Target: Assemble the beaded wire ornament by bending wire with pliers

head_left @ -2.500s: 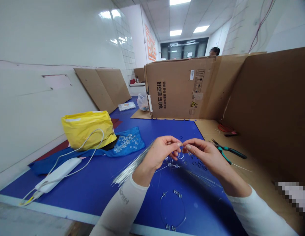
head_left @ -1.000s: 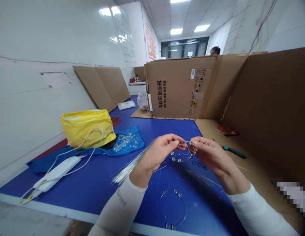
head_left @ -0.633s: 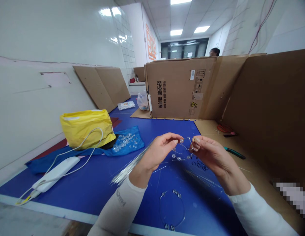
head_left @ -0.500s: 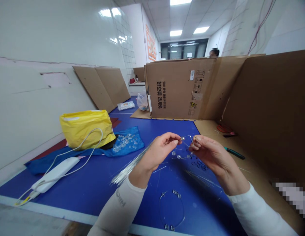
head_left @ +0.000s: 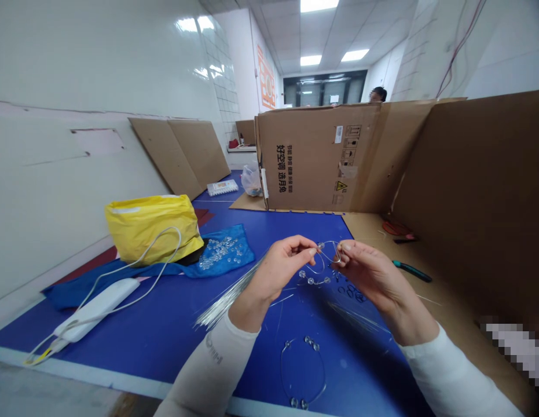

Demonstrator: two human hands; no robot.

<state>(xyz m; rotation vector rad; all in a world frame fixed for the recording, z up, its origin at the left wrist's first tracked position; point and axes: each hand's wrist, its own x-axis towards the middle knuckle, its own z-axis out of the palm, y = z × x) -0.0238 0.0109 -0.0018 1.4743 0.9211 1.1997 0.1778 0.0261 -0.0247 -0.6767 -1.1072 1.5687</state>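
Both hands pinch a thin looped wire strung with clear beads (head_left: 311,281), held above the blue table. My left hand (head_left: 290,258) is closed, thumb and forefinger pressed together on the wire near one bead. Opposite it, my right hand (head_left: 365,263) grips the wire's other side between thumb and fingers. Several beads hang on the lower curve of the loop. Below the hands, another wire ring with clear beads (head_left: 311,344) lies on the table. Small dark rings (head_left: 351,291) lie beside the right hand. A bundle of straight wires (head_left: 228,301) lies left of my left wrist.
Loose clear beads (head_left: 219,253) sit on a blue cloth (head_left: 247,249) by a yellow bag (head_left: 151,229). A white power strip (head_left: 98,310) with a cord lies front left. Green-handled pliers (head_left: 412,270) and red-handled scissors (head_left: 397,227) lie right, inside cardboard walls (head_left: 312,156).
The beaded loop has shifted and turned slightly, its hanging beads moving a little left and down. My right hand has moved slightly left, and both hands still pinch the wire.
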